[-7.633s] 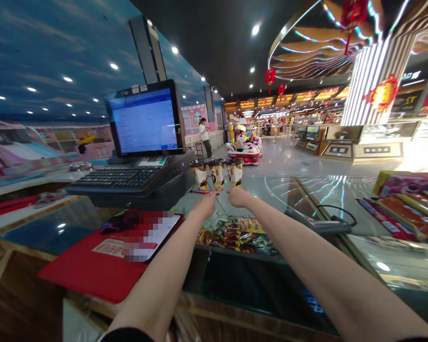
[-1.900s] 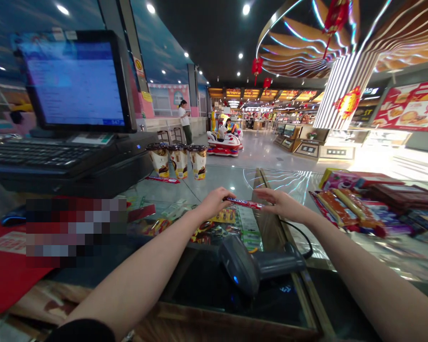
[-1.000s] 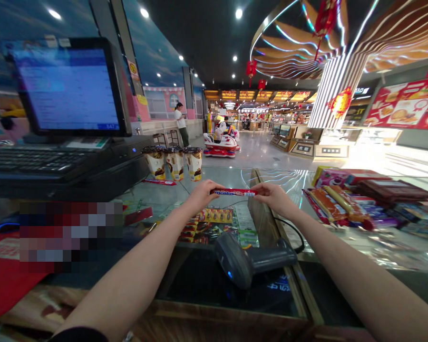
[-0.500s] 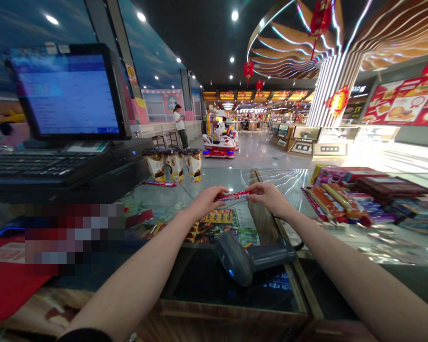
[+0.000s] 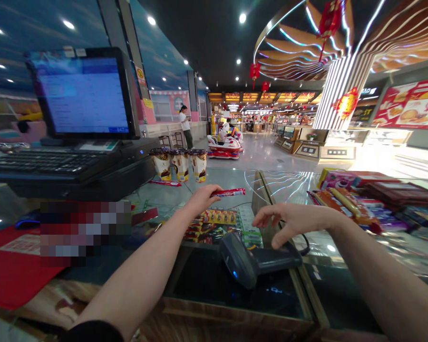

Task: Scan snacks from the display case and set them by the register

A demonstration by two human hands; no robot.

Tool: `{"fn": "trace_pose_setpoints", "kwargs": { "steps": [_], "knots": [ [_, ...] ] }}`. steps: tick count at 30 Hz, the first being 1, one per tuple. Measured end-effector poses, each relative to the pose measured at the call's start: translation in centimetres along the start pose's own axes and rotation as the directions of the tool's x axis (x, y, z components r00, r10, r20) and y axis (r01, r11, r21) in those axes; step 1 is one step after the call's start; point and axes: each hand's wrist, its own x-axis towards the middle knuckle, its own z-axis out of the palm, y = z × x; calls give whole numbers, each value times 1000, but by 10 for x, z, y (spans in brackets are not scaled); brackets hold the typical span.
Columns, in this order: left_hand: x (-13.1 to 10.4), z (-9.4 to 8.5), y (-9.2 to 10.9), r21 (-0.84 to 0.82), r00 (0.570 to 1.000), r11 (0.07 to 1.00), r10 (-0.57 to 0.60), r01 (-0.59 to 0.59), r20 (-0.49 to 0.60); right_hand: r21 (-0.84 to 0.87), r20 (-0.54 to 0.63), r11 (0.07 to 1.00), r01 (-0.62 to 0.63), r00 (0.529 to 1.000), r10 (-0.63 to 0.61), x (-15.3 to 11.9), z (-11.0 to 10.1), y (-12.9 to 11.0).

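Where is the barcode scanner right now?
In the head view, the barcode scanner lies on the dark glass counter, slightly right of centre. It is just below the open right hand, nearer the camera than the yellow packets.

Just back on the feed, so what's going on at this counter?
The person's left hand grips a slim red wrapped roll by one end, holding it above the glass counter. The right hand is empty, its fingers spread and curved over the dark grey plastic barcode scanner; whether the thumb touches its handle is unclear. Three white-and-brown cups with dark lids stand in a row beside the black-framed monitor.
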Motion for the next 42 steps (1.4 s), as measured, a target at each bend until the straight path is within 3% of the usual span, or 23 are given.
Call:
{"fn": "trace_pose_setpoints", "kwargs": {
  "steps": [6,12,15,18,22,27,42],
  "knots": [
    [-1,-1,-3,-10,1000,1000,-22,22,-3,-106,116,994,33,993,-21,2,26,-28],
    [-1,-3,-5,-31,999,999,-31,31,-10,-191,138,979,73,989,-47,7,34,-29],
    [-1,-4,-5,-28,999,999,-46,46,-21,-150,91,987,53,995,-40,8,26,-18],
    [-1,-5,-7,-13,998,999,-47,47,-52,-129,-51,991,-18,999,11,11,16,-1],
    [-1,-5,-12,8,995,999,-48,49,-92,-103,-207,991,-81,977,58,18,12,21],
    [-2,-5,-16,26,992,998,-55,58,-115,-70,-315,995,-73,948,47,24,12,31],
    [-3,-6,-12,13,992,998,-56,57,-110,-48,-267,999,-16,964,2,22,16,17]
  ]
}}
